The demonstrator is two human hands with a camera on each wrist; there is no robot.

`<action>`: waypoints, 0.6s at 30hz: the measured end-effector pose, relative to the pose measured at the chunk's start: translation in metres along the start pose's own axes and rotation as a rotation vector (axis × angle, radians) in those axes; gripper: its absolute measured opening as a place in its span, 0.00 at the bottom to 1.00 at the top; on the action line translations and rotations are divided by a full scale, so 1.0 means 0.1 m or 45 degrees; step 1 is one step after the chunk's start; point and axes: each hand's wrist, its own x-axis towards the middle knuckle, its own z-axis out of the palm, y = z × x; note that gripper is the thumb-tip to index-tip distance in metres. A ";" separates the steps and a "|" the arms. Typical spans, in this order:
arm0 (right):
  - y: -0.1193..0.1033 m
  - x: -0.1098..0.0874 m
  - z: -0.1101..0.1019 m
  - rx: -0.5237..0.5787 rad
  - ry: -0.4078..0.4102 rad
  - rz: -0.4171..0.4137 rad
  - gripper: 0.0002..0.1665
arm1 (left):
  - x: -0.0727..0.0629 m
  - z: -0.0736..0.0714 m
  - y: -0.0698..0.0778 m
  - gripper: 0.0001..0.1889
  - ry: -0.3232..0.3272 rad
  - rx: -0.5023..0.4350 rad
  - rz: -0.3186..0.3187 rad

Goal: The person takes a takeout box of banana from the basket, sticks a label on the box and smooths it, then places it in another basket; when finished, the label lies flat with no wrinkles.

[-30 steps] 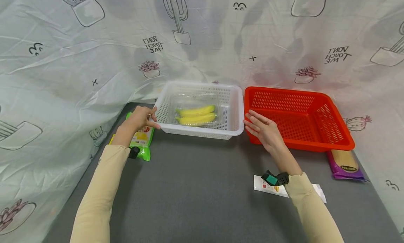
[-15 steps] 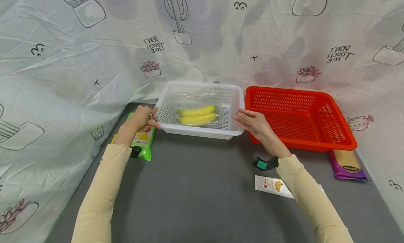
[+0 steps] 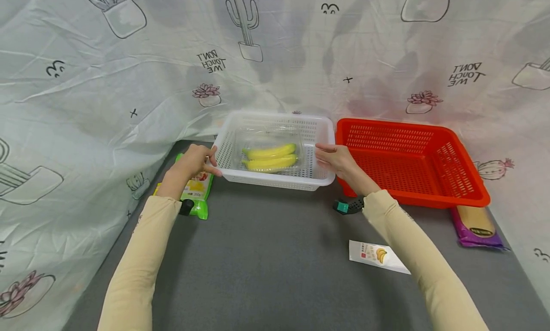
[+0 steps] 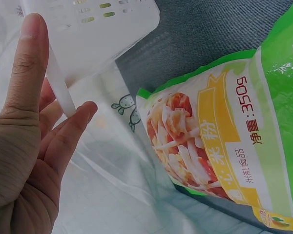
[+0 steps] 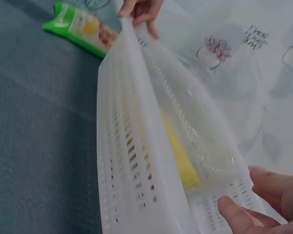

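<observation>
A white plastic basket (image 3: 279,178) stands at the back of the table. In it lies a clear plastic container (image 3: 266,134) with two yellow bananas (image 3: 269,158). My left hand (image 3: 193,162) grips the basket's left rim; in the left wrist view the thumb (image 4: 29,68) and fingers lie on either side of the rim. Over the basket's right end reaches my right hand (image 3: 339,162). Its fingertips (image 5: 230,207) are spread, with nothing visible between them; whether they touch the basket I cannot tell.
A red basket (image 3: 412,161) stands at the right, with a purple packet (image 3: 477,226) by its front corner. A white banana-print wrapper (image 3: 378,255) lies near my right sleeve. A green food bag (image 4: 210,141) lies below my left hand. A patterned sheet (image 3: 292,58) hangs behind.
My right hand has moved left, from beside the red basket to over the white basket's right end. The left hand keeps its grip. More of the white wrapper shows.
</observation>
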 end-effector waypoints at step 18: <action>0.15 0.45 0.24 -0.267 -0.230 -0.075 0.45 | 0.00 -0.01 0.02 0.16 -0.008 0.031 0.002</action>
